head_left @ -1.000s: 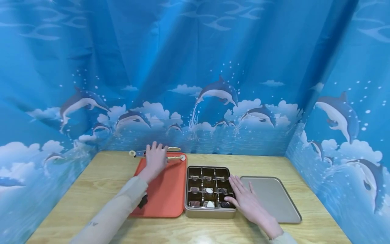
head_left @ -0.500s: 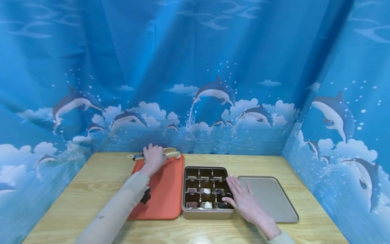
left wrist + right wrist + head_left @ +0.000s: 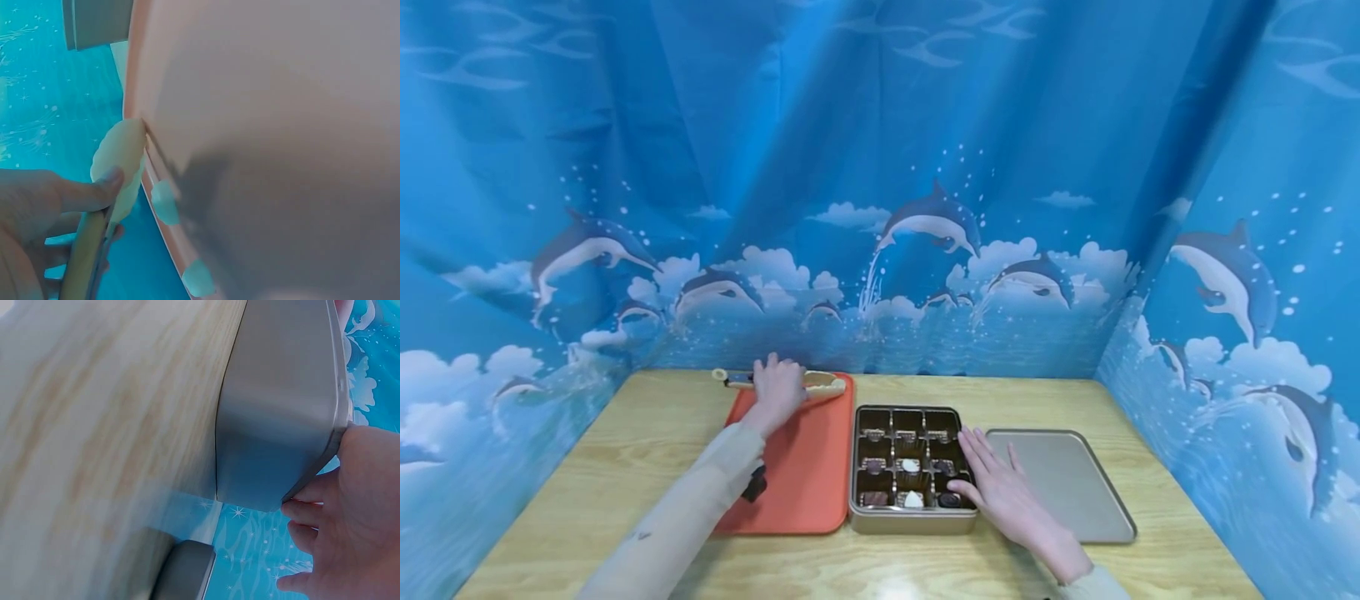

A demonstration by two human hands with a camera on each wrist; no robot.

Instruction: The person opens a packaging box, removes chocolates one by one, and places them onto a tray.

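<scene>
My left hand (image 3: 778,388) grips a pair of tongs (image 3: 823,386) with cream tips, over the far edge of the red tray (image 3: 805,475). In the left wrist view the thumb presses on the tongs, and their scalloped tip (image 3: 122,153) reaches the tray's rim. Nothing shows between the tips. To the right of the tray stands a metal box (image 3: 913,523) with a dark divided insert. Chocolates (image 3: 912,500), dark and white, sit in its nearer compartments. My right hand (image 3: 1003,500) lies along the box's right side, fingers extended, touching its rim in the right wrist view.
A flat grey-brown lid (image 3: 1067,492) lies right of the box, partly behind my right hand. A dark object (image 3: 754,483) shows beside my left sleeve, over the tray. Behind the wooden table (image 3: 580,467) hangs a blue dolphin curtain (image 3: 820,167).
The tips of the tongs, spread apart one second ago, have come closer together. My left hand stays near the tray's far edge. The right hand keeps its place at the box.
</scene>
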